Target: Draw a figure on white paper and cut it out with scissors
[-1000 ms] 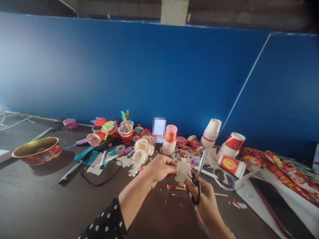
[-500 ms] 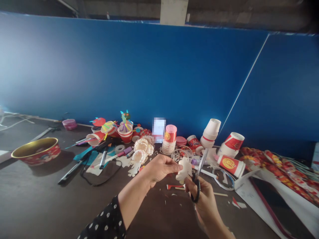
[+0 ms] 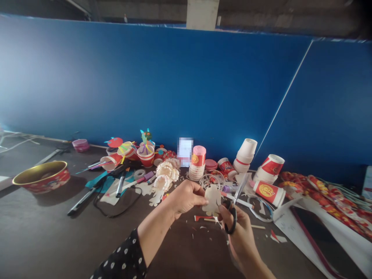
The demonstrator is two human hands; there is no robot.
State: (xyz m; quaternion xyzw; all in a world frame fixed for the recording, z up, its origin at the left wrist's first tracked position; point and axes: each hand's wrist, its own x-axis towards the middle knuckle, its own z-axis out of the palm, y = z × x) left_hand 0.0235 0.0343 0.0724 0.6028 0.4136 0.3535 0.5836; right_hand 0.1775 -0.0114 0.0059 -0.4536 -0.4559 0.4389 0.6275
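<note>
Between the fingertips of my left hand [image 3: 186, 198] is a small off-white paper cutout [image 3: 212, 198] with a wavy, lobed outline, held above the table. My right hand [image 3: 236, 226] is closed around the black handles of a pair of scissors [image 3: 240, 190], whose blades point up and away. The thumb of that hand is close to the cutout's lower right edge; I cannot tell if it touches. Just beyond the hands stands a stack of paper cups [image 3: 197, 166] with a pink top. Left of it lie scalloped white paper pieces [image 3: 164, 176].
Paper scraps [image 3: 279, 237] and a thin stick [image 3: 258, 227] lie near my hands. A phone [image 3: 322, 240] rests on white sheets at the right. Red-and-white cups [image 3: 269, 193] lie and stand behind. A gold-rimmed bowl [image 3: 43, 180] stands left, near markers [image 3: 120, 186]. A blue partition [image 3: 174, 85] closes the back.
The paper cutout has turned so its broad face shows more toward me. The scissors have shifted slightly right and tilted, away from the cutout. My left arm has hardly moved.
</note>
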